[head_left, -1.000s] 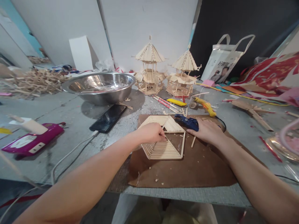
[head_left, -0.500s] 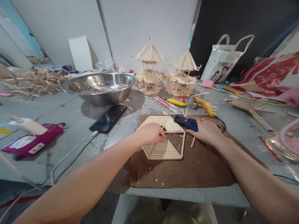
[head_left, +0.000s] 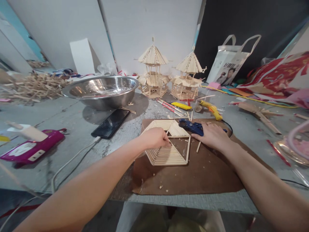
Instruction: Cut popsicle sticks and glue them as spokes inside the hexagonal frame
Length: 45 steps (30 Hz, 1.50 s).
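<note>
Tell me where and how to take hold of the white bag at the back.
Take the white bag by both handles, coming from above. The two loops rise above its top edge, so the grip should be easy to close round them together. The bag leans, so its sides look a poorer choice.

So the gray bench [head_left: 74, 167] had a steel bowl [head_left: 101, 100], black phone [head_left: 110, 124], yellow cutter [head_left: 181, 105], brown board [head_left: 183, 182] and two stick pagodas [head_left: 153, 82] sitting on it.

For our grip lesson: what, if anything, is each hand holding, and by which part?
Right hand: the dark blue, plier-like tool, by its handles. Left hand: cannot be told; its fingertips are unclear.
</note>
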Each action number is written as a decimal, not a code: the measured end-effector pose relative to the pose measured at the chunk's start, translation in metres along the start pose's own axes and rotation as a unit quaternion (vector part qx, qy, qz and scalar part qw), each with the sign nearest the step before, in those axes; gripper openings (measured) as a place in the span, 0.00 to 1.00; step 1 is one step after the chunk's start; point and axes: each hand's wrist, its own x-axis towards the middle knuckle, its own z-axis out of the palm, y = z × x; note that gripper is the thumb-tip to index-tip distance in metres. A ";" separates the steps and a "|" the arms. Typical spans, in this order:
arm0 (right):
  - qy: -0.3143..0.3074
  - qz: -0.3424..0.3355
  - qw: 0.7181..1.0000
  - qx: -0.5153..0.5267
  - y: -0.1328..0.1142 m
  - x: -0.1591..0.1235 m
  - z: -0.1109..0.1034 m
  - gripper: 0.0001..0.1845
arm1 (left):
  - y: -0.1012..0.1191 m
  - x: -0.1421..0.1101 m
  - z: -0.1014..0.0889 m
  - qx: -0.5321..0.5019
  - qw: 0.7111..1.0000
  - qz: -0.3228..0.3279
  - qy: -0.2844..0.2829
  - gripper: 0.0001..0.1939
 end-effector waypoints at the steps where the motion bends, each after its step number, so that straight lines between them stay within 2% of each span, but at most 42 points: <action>1: 0.001 0.000 1.000 -0.001 0.000 0.000 0.000 0.37 | 0.000 0.000 0.000 -0.001 1.000 -0.001 0.002 0.11; 11: -0.011 0.007 1.000 -0.010 -0.002 0.000 -0.003 0.37 | 0.000 0.001 0.002 -0.002 1.000 0.007 -0.006 0.12; 18: 0.012 -0.002 1.000 -0.019 -0.001 0.000 0.000 0.37 | -0.001 0.001 0.002 0.022 1.000 0.007 -0.006 0.13; 35: -0.021 0.012 1.000 0.008 -0.008 -0.003 -0.001 0.39 | 0.002 -0.001 0.001 0.012 1.000 0.002 0.007 0.10; 41: -0.054 -0.011 0.994 0.096 0.018 0.020 -0.011 0.37 | 0.001 -0.002 0.000 0.021 1.000 0.022 0.008 0.11; 45: 0.018 0.097 0.989 0.112 0.046 0.045 -0.020 0.28 | -0.001 -0.002 -0.001 0.011 0.999 0.045 0.004 0.11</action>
